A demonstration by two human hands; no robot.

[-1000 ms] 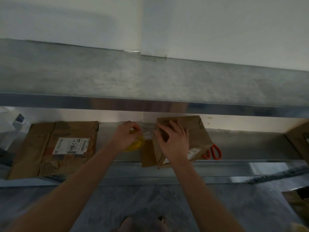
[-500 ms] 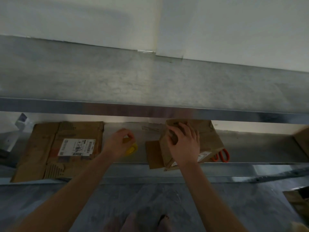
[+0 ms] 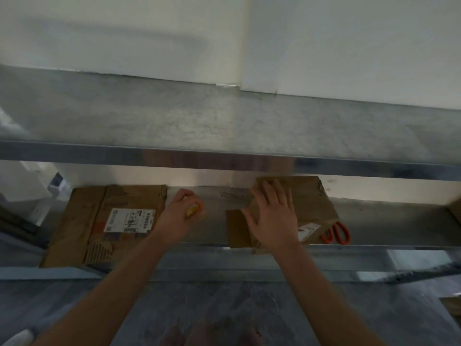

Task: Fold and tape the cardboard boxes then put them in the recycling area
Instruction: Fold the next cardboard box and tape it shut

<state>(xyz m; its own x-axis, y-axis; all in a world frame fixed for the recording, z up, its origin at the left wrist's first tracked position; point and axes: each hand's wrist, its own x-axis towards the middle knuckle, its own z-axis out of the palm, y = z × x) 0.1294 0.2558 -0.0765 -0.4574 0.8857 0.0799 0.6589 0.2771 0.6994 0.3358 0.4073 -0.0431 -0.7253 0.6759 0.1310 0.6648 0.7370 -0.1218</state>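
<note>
The small brown cardboard box point(image 3: 311, 203) lies on the lower metal shelf point(image 3: 386, 221), creased and scuffed, with a white label at its near corner and one flap jutting left. The right hand point(image 3: 272, 218) presses flat on top, fingers spread. To that hand's right, orange-handled scissors point(image 3: 336, 233) peek out beside the box. To its left, the left hand point(image 3: 178, 218) curls round a yellow tape roll point(image 3: 192, 210). Further left lies a flattened cardboard sheet point(image 3: 87, 221) bearing a shipping label point(image 3: 129, 220).

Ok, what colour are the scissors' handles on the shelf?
Orange, seen in the head view: the scissors lie just right of the folded cardboard box.
</note>
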